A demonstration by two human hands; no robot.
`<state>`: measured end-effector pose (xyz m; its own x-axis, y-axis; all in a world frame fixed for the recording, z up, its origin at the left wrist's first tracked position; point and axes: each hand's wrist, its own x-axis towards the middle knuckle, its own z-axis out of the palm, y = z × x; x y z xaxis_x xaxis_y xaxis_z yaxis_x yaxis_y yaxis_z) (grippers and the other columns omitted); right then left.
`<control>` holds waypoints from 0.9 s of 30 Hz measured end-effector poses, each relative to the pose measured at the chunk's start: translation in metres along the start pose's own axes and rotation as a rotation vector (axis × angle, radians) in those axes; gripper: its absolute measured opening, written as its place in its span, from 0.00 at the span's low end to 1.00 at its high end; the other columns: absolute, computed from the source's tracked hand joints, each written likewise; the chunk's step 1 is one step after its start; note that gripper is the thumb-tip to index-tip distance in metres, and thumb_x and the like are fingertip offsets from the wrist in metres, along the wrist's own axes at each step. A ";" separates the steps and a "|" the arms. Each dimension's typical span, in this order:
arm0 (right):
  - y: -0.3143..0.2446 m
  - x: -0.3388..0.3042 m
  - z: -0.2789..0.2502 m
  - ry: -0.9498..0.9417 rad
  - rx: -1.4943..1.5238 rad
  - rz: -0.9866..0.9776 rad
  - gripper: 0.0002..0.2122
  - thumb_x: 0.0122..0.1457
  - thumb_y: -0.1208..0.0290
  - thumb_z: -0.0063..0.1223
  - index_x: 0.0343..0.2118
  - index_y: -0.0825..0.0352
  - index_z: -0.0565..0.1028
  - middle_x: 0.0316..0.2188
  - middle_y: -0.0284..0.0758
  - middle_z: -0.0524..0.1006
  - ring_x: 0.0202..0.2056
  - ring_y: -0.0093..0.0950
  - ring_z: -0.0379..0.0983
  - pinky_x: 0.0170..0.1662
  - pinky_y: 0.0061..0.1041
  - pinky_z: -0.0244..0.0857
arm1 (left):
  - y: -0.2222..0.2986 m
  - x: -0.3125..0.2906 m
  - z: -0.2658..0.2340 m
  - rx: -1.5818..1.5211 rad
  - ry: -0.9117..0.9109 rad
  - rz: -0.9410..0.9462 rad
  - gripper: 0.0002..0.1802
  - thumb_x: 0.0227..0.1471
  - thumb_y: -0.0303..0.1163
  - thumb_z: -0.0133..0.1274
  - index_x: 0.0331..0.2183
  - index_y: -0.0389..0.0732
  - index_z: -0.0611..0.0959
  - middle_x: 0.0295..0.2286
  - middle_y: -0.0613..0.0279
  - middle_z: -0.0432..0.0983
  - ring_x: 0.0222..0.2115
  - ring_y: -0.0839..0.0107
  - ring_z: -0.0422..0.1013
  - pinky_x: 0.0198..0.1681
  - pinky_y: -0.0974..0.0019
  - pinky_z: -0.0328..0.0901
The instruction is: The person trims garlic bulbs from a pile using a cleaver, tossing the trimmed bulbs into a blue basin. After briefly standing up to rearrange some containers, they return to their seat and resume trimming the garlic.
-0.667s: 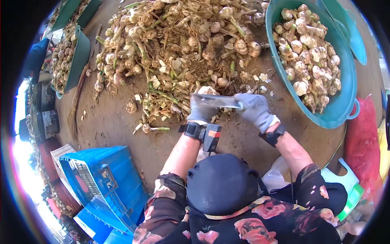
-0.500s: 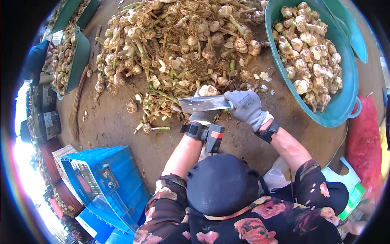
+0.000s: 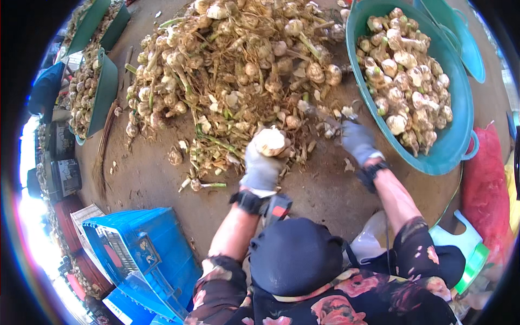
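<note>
In my gloved left hand [image 3: 260, 167] is a garlic bulb [image 3: 271, 142], its pale cut-looking side turned up. The fingers wrap round it at the near edge of a big heap of garlic [image 3: 238, 59] with dry stalks and roots. To the right, my gloved right hand [image 3: 358, 143] is closed on a broad-bladed knife [image 3: 323, 116]. Its blade is smeared by motion and points away and left over scraps of peel. Just beyond that hand stands a large teal tub [image 3: 374, 100], part filled with trimmed garlic bulbs [image 3: 411, 76].
A blue plastic crate [image 3: 157, 238] lies at the near left. Left of the heap are a straw broom [image 3: 103, 146] and green tubs of garlic [image 3: 105, 92]. A red mesh sack [image 3: 485, 184] and a pale green stool [image 3: 460, 238] stand at the right.
The knife has swung right and away from the bulb, along with my right hand. My left hand has shifted slightly left and now shows with the bulb on top.
</note>
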<state>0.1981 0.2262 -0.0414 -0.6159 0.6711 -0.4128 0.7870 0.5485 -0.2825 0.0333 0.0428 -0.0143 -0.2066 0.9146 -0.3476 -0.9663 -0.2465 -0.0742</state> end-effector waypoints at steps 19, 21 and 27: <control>0.035 -0.034 0.033 -0.035 0.819 0.314 0.14 0.36 0.64 0.57 0.28 0.64 0.73 0.18 0.29 0.72 0.21 0.20 0.68 0.26 0.21 0.62 | 0.091 0.110 -0.005 1.771 0.671 0.715 0.15 0.38 0.33 0.52 0.34 0.41 0.78 0.31 0.58 0.75 0.34 0.66 0.71 0.37 0.67 0.63; 0.051 -0.030 0.026 0.029 0.759 0.309 0.14 0.37 0.65 0.57 0.28 0.64 0.73 0.18 0.28 0.72 0.20 0.19 0.67 0.25 0.21 0.62 | 0.083 0.092 0.005 1.151 0.530 0.666 0.13 0.38 0.29 0.52 0.33 0.40 0.79 0.31 0.57 0.75 0.32 0.67 0.70 0.37 0.69 0.63; 0.016 -0.027 0.014 0.003 1.012 0.393 0.10 0.39 0.72 0.55 0.27 0.67 0.73 0.18 0.25 0.70 0.18 0.16 0.64 0.22 0.19 0.60 | 0.040 0.100 0.000 2.308 0.488 0.803 0.32 0.34 0.34 0.59 0.44 0.38 0.68 0.41 0.47 0.65 0.42 0.57 0.64 0.43 0.63 0.61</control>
<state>0.2273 0.2099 -0.0469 -0.3133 0.7120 -0.6284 0.5933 -0.3700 -0.7149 -0.0264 0.1247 -0.0520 -0.7210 0.6866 0.0929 0.5724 0.5147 0.6383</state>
